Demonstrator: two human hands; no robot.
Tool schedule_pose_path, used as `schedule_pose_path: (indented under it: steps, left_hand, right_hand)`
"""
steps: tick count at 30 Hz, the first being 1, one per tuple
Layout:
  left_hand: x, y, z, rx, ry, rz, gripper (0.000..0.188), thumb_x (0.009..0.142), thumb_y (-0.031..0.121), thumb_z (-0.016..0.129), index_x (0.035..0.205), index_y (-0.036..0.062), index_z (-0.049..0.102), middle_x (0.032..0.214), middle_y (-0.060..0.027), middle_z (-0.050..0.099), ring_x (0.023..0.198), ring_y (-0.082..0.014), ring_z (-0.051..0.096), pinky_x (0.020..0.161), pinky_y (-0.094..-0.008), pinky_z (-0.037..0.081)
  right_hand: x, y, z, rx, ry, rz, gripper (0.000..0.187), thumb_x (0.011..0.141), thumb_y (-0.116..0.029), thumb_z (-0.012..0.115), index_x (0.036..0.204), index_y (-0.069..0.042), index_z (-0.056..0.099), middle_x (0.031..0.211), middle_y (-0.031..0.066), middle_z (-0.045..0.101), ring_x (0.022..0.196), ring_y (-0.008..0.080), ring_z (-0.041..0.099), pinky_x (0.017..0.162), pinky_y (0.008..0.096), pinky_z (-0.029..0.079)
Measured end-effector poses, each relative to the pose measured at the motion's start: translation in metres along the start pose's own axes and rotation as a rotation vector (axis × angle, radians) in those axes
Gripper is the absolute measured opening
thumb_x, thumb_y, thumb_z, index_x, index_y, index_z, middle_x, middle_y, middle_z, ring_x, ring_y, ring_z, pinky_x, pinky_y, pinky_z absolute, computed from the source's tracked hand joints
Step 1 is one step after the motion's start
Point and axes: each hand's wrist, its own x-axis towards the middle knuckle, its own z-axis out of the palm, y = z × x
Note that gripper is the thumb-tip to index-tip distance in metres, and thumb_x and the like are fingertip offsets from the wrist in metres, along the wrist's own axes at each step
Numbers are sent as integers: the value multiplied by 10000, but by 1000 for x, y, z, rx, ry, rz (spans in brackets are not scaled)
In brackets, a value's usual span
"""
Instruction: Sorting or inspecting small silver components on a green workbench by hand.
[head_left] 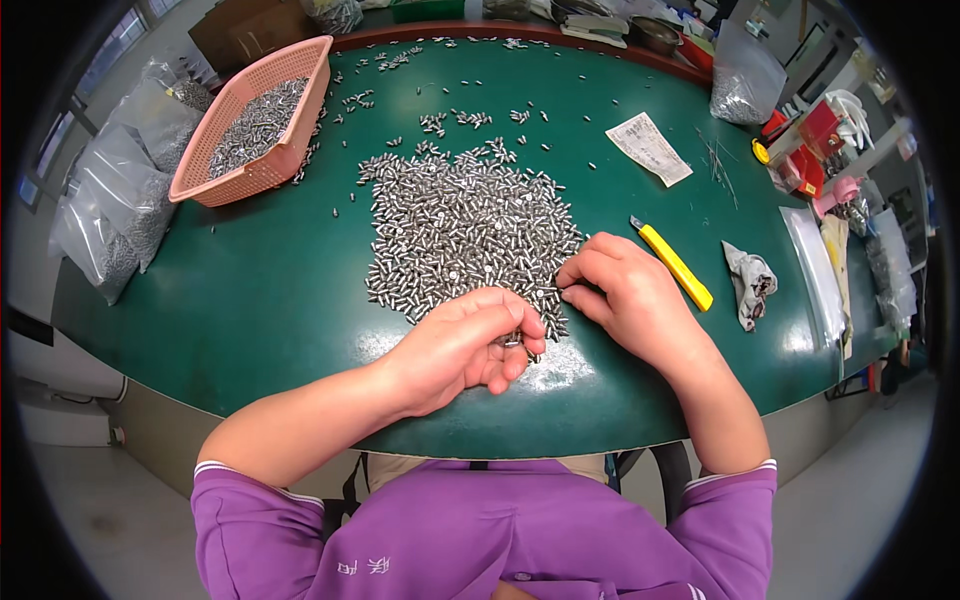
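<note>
A broad pile of small, shiny metal pins (465,225) covers the middle of the green table (270,290). My left hand (465,340) is half closed at the pile's near edge, palm turned inward, with a few of these metal pins showing between its curled fingers. At the right edge of the pile, my right hand (635,295) has thumb and forefinger brought close together among the pins. Whatever is between those fingertips is too small to make out. A yellow utility knife (675,267) lies just beyond my right hand.
A pink plastic basket (185,180) with more pins stands at the far left, beside clear bags of parts (110,210). To the right are a paper slip (650,148), thin wires (717,165) and a crumpled stained cloth (748,283). Another filled bag (747,75) stands far right.
</note>
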Motion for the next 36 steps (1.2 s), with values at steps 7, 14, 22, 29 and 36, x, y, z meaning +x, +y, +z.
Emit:
schedule_pose_path:
  steps: [7,14,22,29,36]
  left_hand:
    - [0,-2,4,81,49,8,195,1002,194,449,992,30,552,911,-71,566,660,-95,488,511,-209,388]
    - [-3,6,4,99,-2,-12,199,998,196,431,1085,39,517,869,-41,560,598,-73,456,454,-191,327]
    - [1,2,5,111,72,-14,221,967,152,500,1149,31,475,897,-50,574,609,-61,466,479,-186,364]
    - [1,-2,3,127,67,52,221,958,161,564,1129,38,496,903,-51,598,613,-48,484,513,-187,403]
    - [1,0,2,70,43,44,152,983,172,482,1068,54,527,877,-41,578,621,-71,495,506,-203,396]
  right_hand:
    - [-1,-1,0,-41,-3,11,116,750,-69,683,851,-54,627,831,87,589,816,274,605,704,376,497]
    - [-1,-5,-2,-30,-9,-2,120,745,-64,687,852,-55,632,824,87,582,798,275,601,700,368,497]
    - [1,-18,-6,517,-22,150,96,831,-48,683,925,-55,669,852,38,570,742,96,582,638,232,484]
    - [0,-25,1,633,-40,79,118,820,-46,693,933,-66,669,879,21,566,764,94,579,650,229,485]
    - [3,-11,-10,303,115,124,113,803,-32,671,915,-47,657,846,53,564,718,140,585,642,264,487]
